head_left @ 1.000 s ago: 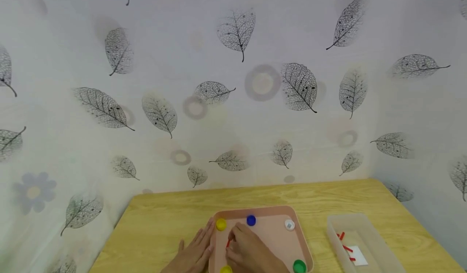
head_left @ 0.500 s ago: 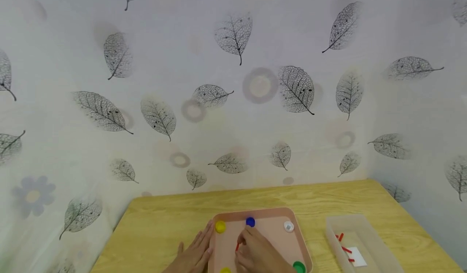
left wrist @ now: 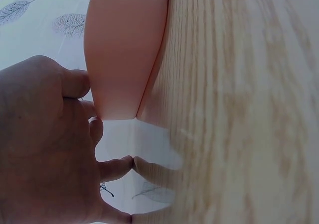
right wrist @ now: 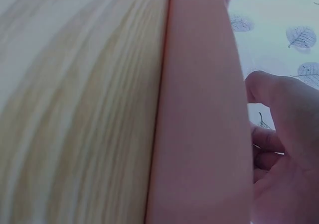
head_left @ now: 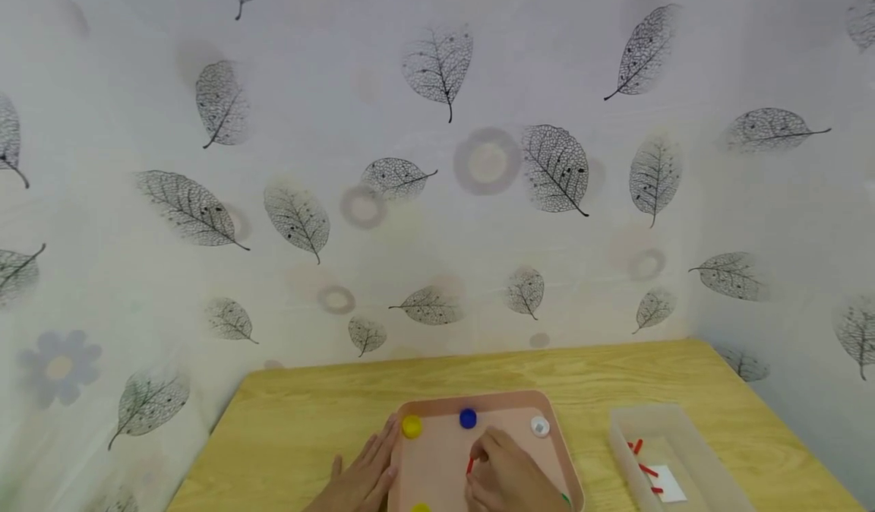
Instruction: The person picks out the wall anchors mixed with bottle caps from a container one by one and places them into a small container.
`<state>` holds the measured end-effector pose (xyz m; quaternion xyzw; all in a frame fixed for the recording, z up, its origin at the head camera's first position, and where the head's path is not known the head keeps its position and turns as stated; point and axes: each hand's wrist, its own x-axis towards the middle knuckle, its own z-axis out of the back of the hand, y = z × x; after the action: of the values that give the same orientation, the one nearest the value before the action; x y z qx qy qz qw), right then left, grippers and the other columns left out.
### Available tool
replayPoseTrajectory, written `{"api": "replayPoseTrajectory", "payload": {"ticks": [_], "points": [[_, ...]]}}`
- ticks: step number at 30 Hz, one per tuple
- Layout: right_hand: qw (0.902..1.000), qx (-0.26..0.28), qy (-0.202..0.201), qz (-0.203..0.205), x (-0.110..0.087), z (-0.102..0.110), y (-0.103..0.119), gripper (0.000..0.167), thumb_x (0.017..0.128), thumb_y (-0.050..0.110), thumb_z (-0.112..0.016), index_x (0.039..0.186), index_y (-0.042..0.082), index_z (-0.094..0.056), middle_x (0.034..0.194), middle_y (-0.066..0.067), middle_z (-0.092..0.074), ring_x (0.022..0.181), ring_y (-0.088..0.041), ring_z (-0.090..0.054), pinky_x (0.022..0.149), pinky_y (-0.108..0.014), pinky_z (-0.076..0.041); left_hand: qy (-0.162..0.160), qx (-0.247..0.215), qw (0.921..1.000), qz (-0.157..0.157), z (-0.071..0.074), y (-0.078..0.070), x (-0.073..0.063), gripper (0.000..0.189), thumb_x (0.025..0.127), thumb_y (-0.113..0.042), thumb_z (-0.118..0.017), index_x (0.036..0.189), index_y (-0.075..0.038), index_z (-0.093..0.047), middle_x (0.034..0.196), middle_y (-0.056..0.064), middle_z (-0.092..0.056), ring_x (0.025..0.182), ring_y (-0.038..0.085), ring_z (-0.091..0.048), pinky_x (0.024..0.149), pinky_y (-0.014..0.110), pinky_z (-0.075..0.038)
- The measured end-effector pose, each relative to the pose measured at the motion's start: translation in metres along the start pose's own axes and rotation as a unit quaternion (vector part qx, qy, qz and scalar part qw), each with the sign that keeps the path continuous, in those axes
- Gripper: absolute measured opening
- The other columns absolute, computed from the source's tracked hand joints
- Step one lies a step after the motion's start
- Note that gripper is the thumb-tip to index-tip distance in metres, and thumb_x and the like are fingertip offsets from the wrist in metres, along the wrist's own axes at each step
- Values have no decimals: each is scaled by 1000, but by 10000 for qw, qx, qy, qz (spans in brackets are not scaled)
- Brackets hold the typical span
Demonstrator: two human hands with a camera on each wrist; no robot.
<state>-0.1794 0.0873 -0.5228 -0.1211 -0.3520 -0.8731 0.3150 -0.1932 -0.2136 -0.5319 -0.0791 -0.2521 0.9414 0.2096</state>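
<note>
In the head view a pink tray [head_left: 437,463] lies on the wooden table. Over its right half, my right hand [head_left: 513,470] pinches a short red stick [head_left: 470,465] pointing down toward the tray floor. My left hand [head_left: 362,478] lies along the tray's left side, fingers extended. In the left wrist view, fingertips of that hand [left wrist: 45,149] touch the tray wall [left wrist: 127,50] and the table. Bottle-cap-like discs sit around the tray: yellow [head_left: 412,426], blue [head_left: 468,418], white [head_left: 540,426] and another yellow [head_left: 420,507]. A green one [head_left: 566,499] is mostly hidden by my right forearm.
Right of the tray stands a translucent bin [head_left: 711,463] holding several red sticks [head_left: 649,470] and a white square [head_left: 666,485]. The table [head_left: 307,398] meets a leaf-patterned backdrop [head_left: 437,254] at the back and sides.
My right hand has moved right across the tray with the red stick, its forearm now covering most of the green disc. My left hand has stayed at the tray's left side.
</note>
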Motion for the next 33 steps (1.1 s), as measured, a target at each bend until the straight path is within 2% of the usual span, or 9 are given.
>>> {"api": "replayPoseTrajectory", "payload": {"ticks": [6,11,17,19,24,28,32,33], "points": [[9978,-196,-552,307,-8,4,-10,28,83,12,-81,98,17,-59,94,12,-50,83,1,-47,67,-19,-48,-43,44,10000,-8,-2,-1,-1,63,112,-47,-29,166,-20,-14,171,10,-15,146,50,-31,92,93,-8],[9966,-348,-680,307,-14,13,-15,30,81,11,-83,98,18,-59,93,14,-48,82,2,-46,66,-19,-47,-19,2,10000,-15,-1,-3,-2,62,112,-46,-30,166,-20,-14,171,9,-13,147,50,-30,93,93,-7],[9917,-318,-930,830,-19,25,-22,33,80,5,-84,100,15,-59,95,10,-52,83,-2,-48,67,-19,-48,0,-26,10000,-43,3,-4,-2,62,112,-45,-30,167,-20,-13,171,9,-13,147,50,-29,94,92,-6],[9911,-271,-964,874,-21,29,-23,34,80,3,-83,101,15,-58,96,10,-52,84,-3,-48,68,-20,-48,19,-15,10000,-45,3,-5,-1,62,112,-45,-30,167,-20,-13,171,10,-13,147,50,-29,93,93,-7],[9948,-201,-915,404,-26,40,-24,30,85,6,-81,102,19,-58,98,12,-52,86,-1,-50,69,-23,-50,53,-48,10000,-50,3,-4,0,62,112,-44,-31,166,-19,-13,171,10,-12,148,50,-28,92,93,-6],[9967,-175,-757,-245,-29,51,-25,24,89,12,-79,101,21,-61,99,15,-55,86,1,-52,71,-26,-52,36,-23,10000,-36,1,-4,0,62,112,-44,-30,167,-19,-14,171,10,-13,147,50,-29,92,93,-7],[9917,-139,-688,-1076,-32,63,-26,19,92,16,-76,101,24,-62,97,15,-56,87,-1,-53,75,-27,-52,-34,34,10000,-20,0,-3,0,62,112,-45,-30,166,-20,-14,171,9,-14,147,50,-30,93,93,-7],[9904,-138,-736,-1165,-33,66,-27,18,92,15,-75,100,24,-62,96,14,-57,87,-3,-55,76,-27,-53,-56,54,10000,-6,-1,-2,-1,62,112,-45,-30,166,-20,-14,171,9,-14,147,49,-30,93,93,-7]]}}
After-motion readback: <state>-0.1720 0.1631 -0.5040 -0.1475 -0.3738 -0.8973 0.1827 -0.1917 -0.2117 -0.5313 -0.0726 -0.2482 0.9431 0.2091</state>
